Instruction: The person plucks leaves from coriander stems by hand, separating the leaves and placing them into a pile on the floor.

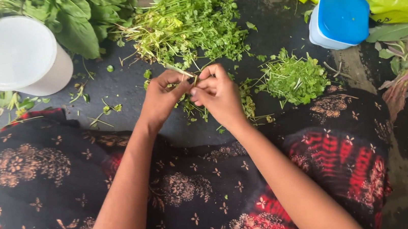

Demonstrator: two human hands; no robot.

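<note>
- A white tub (15, 55) is seen well left of the grip, broad leaves (81, 18) beside it.
- A thin herb stem (182, 73) is pinched in the closed fingertips of the left hand (161, 98), just below the uncut herb pile (188, 21).
- The same stem is nipped by the right hand (218, 93), fingers closed, touching the left.
- Leaves are probably best stripped close to the pinch, so the stem is not snapped.
- Plucked leaves (293, 77) are heaped right of the grip; a blue-lidded container (339, 19) stands beyond.
</note>
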